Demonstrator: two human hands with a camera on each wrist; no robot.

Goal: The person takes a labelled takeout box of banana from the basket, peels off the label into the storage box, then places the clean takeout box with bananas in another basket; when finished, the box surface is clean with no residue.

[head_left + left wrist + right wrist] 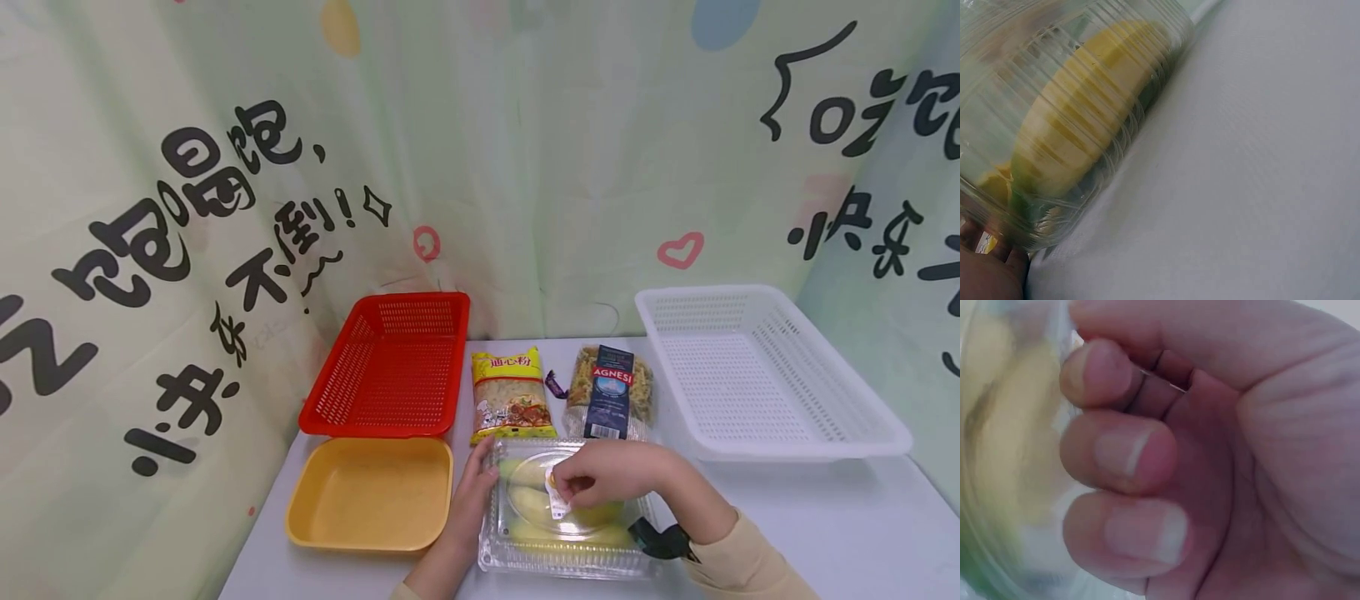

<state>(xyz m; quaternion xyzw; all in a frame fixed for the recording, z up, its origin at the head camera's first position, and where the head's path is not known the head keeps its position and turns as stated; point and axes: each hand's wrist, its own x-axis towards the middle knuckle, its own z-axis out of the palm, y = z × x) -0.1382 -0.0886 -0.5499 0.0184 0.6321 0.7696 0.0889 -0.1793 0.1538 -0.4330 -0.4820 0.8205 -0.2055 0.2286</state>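
Observation:
A clear plastic box [573,567] with a ridged lid lies on the table in front of me. Inside are several yellow fruits [1085,112] with green ends, banana-like in the left wrist view. My left hand [471,492] rests along the box's left side, fingers extended and touching its edge. Over the lid, my right hand [611,471] has its fingers curled. Its thumb and index finger meet at a white label [557,500] on the lid and pinch at it. In the right wrist view the curled fingertips [1132,453] show close beside the lid.
Behind the box lie a yellow bag of pasta [512,396], a small purple wrapped piece [555,385] and an AGNESI pasta bag [611,396]. On the left stand a red basket [382,429] and a yellow tray [367,546]; a white basket [795,450] stands right. A printed curtain [540,167] hangs behind.

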